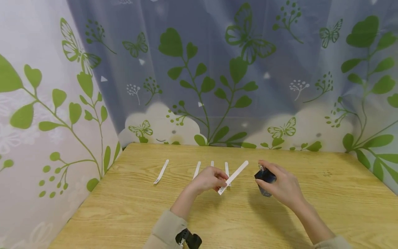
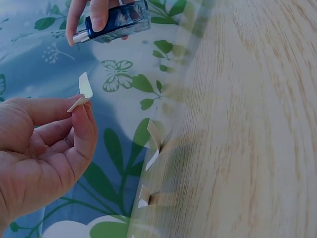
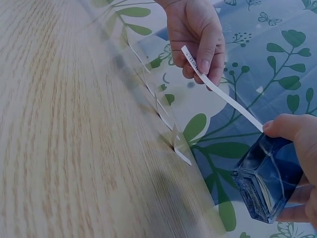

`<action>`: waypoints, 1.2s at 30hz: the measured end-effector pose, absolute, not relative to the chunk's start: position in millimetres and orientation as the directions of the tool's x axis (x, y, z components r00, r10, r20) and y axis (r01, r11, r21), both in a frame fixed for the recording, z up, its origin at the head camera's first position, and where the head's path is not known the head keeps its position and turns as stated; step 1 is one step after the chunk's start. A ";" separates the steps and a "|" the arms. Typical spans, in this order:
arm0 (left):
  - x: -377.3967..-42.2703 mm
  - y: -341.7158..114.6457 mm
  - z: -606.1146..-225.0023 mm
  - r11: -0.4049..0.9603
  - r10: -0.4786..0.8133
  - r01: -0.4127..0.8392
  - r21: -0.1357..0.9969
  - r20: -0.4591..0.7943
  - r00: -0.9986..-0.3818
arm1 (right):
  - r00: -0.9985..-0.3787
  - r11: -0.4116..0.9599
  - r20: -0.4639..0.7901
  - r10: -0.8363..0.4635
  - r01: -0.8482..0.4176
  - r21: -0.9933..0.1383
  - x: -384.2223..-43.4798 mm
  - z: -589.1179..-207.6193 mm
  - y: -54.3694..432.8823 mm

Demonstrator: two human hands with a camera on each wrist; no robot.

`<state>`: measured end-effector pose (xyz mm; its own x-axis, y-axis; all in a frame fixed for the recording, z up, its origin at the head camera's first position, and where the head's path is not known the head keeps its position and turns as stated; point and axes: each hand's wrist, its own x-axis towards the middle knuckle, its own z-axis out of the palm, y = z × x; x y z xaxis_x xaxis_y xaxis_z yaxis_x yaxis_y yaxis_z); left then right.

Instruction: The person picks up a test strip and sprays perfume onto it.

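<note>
My left hand [image 1: 205, 180] pinches a white paper scent strip [image 1: 238, 172] near its printed lower end, between thumb and fingers. The strip slants up to the right, and small dark writing shows on it in the right wrist view. In my right hand [image 1: 285, 185] is a dark blue glass perfume bottle [image 1: 265, 179], held above the table. The index finger rests on the silvery spray top [image 2: 80, 36]; the thumb lies along the bottle's side. A gap separates strip and bottle in the head view. Clear glass shows at the bottle's base [image 3: 253, 196].
More white strips lie on the wooden table [image 1: 124, 207]: one strip [image 1: 161, 171] apart at the left, others such as this strip [image 1: 197, 169] partly behind my left hand. A curtain [image 1: 199, 86] with green leaves and butterflies hangs along the table's back edge and left side.
</note>
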<state>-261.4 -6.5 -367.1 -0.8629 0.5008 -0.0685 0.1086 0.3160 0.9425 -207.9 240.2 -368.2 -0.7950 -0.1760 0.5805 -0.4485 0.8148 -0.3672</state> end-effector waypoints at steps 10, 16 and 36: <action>-261.6 -7.7 -366.8 0.309 0.495 0.099 0.946 -0.071 -0.866 | -0.842 0.789 0.522 -0.137 -0.411 -0.456 -209.6 -366.5 241.7; -261.5 -8.7 -366.5 0.311 0.488 0.091 0.946 -0.077 -0.869 | -0.822 0.796 0.548 -0.156 -0.433 -0.423 -210.4 -368.3 241.6; -259.5 -8.8 -367.1 0.310 0.491 0.106 0.945 -0.064 -0.869 | -0.815 0.800 0.550 -0.182 -0.448 -0.399 -207.6 -367.0 239.6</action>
<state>-259.5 -8.8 -367.1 -0.8688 0.4911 -0.0641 0.1058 0.3104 0.9447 -207.6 239.6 -367.0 -0.8151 -0.1821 0.5499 -0.4480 0.8001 -0.3990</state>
